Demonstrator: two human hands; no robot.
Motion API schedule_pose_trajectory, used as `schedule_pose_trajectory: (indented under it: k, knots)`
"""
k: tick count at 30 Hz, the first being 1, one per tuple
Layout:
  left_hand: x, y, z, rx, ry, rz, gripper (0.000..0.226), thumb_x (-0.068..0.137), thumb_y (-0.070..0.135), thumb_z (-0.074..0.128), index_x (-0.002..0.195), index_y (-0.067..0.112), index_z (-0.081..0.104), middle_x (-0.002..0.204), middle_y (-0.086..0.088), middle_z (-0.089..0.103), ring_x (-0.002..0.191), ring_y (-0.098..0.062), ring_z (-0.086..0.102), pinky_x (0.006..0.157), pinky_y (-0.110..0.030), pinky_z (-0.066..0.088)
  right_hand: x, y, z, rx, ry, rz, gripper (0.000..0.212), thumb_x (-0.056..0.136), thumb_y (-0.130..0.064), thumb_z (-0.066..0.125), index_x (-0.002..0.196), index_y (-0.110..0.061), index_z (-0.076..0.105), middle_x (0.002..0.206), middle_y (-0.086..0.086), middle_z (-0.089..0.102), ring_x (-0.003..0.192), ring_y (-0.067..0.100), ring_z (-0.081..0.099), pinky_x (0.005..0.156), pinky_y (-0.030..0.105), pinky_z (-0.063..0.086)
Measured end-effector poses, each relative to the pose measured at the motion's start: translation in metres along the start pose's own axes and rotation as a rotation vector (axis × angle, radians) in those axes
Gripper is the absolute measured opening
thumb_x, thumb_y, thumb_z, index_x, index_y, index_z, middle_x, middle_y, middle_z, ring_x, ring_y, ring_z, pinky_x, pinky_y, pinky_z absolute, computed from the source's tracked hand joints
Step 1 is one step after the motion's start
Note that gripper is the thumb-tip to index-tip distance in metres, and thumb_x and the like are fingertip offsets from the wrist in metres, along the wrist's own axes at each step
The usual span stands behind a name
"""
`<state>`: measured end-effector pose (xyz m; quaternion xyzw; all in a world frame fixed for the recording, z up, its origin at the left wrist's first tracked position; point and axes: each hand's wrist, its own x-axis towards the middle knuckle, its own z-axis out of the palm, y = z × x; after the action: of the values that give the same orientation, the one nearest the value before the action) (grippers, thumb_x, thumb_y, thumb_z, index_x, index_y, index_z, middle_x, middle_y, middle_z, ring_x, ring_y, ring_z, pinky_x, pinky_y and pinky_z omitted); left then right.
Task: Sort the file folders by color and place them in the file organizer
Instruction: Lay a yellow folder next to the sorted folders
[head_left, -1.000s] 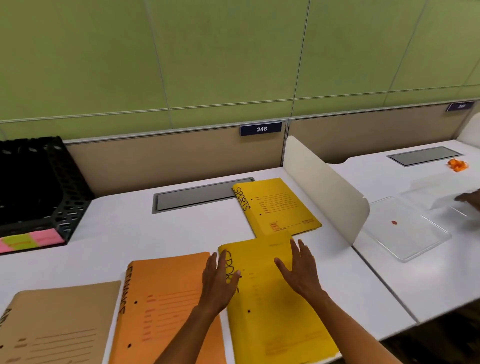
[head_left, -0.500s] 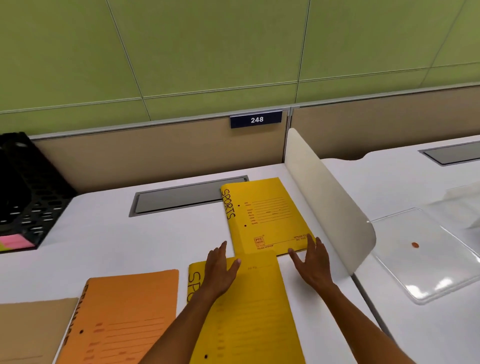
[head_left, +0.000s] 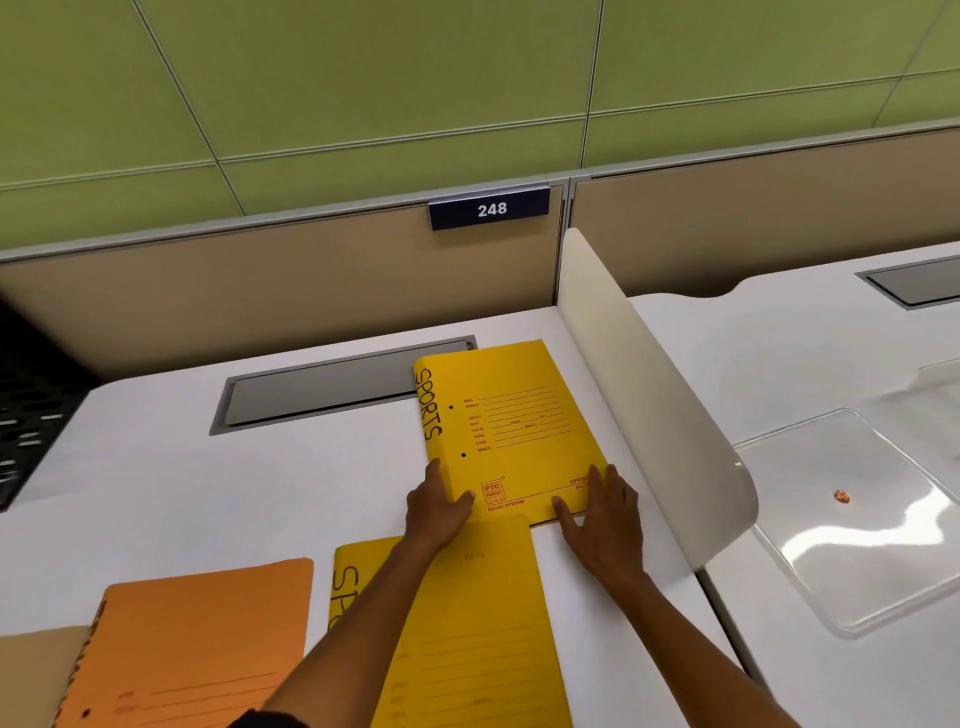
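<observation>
**Both hands on far yellow folder**

Lay flat on the white desk (head_left: 218, 499): far yellow folder (head_left: 511, 421), marked SPORTS along its left edge, printed form lines across its face, right side just beside the cream divider (head_left: 649, 395). Overlapped the right end of a grey hatch (head_left: 322, 387) set into the desk.

Met at its near edge by both hands. Left hand (head_left: 435, 512) at the near left corner, fingers together and laid along the folder's left edge, thumb resting on top of the cover. Right hand (head_left: 605, 522) at the near right corner, fingers spread and straight, tips on the cover, thumb stretched along the near edge. Could not tell whether any finger reached under the cover.

Lay nearer, partly under the left forearm: second yellow folder (head_left: 483, 623), its far edge touching or just under the first one's near edge; which of the two could not be told. Only the letters SP seen on its left edge.

Lay to its left, apart by a strip of desk: orange folder (head_left: 208, 639), flat. Beyond that, at the lower left corner, part of a tan folder (head_left: 31, 670).

Seen at the far left edge, cut off: black perforated organizer (head_left: 31, 415).

Mounted on the beige partition behind: dark plate (head_left: 488, 209) reading 248. Green wall panels above.

Past the divider, on the neighbouring desk: clear tray (head_left: 841, 525) with a small orange speck on it.
</observation>
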<state>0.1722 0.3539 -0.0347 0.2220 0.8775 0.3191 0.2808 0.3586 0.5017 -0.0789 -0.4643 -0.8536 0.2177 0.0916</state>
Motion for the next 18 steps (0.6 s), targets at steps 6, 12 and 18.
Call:
schedule_pose_trajectory:
  k: [6,12,18]
  knots:
    - [0.014,0.013,0.007,-0.292,0.115,-0.152,0.088,0.08,0.032,0.077,0.148,0.018,0.022,0.147,-0.016,0.038,0.133,-0.036,0.038,0.106,-0.049,0.039,-0.003,0.0,0.009,-0.062,0.033,-0.028,0.104,0.074,-0.086,0.005,0.148,-0.018,0.036,0.157,0.015,0.021,0.142,0.034,0.026,0.112,0.044,0.029]
    - [0.032,0.01,-0.007,-0.688,0.098,-0.286,0.094,0.078,0.009,0.079,0.15,0.02,0.02,0.145,-0.019,0.041,0.127,-0.037,0.046,0.105,-0.051,0.04,0.0,0.002,0.012,-0.058,0.031,-0.015,0.099,0.074,-0.085,0.017,0.146,-0.02,0.04,0.157,0.013,0.023,0.141,0.034,0.028,0.108,0.045,0.035]
    - [0.034,0.034,-0.011,-0.717,0.126,-0.193,0.068,0.08,0.006,0.076,0.139,0.011,0.043,0.132,-0.017,0.057,0.111,-0.035,0.059,0.094,-0.051,0.051,0.001,0.0,0.014,0.036,0.055,0.014,0.096,0.074,-0.084,0.025,0.143,-0.019,0.044,0.156,0.012,0.026,0.139,0.033,0.029,0.106,0.047,0.038]
